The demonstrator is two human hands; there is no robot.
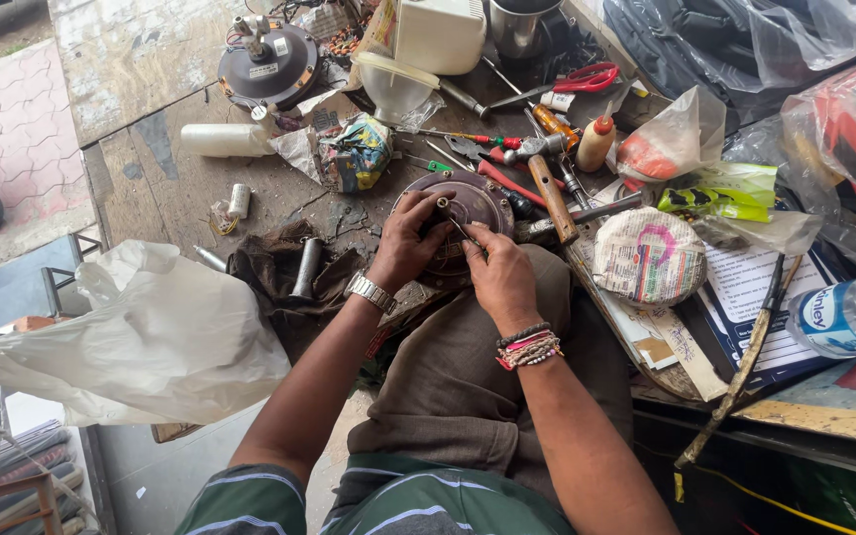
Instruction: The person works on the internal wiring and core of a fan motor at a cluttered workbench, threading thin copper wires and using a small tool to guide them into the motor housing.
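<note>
A round, dark brown motor housing (475,198) rests on my lap against the workbench edge, a short shaft sticking up from its middle. My left hand (408,241), with a metal watch on the wrist, grips the housing's left rim and the fingers reach toward the shaft. My right hand (497,272), with beaded bracelets at the wrist, holds a thin metal tool (458,226) whose tip points at the centre of the housing.
A wooden-handled hammer (550,184), screwdrivers, red scissors (587,77), a glue bottle (595,144) and another round motor (269,61) crowd the bench. A white plastic bag (151,337) lies at left, a paper-wrapped disc (649,258) and a water bottle (849,315) at right.
</note>
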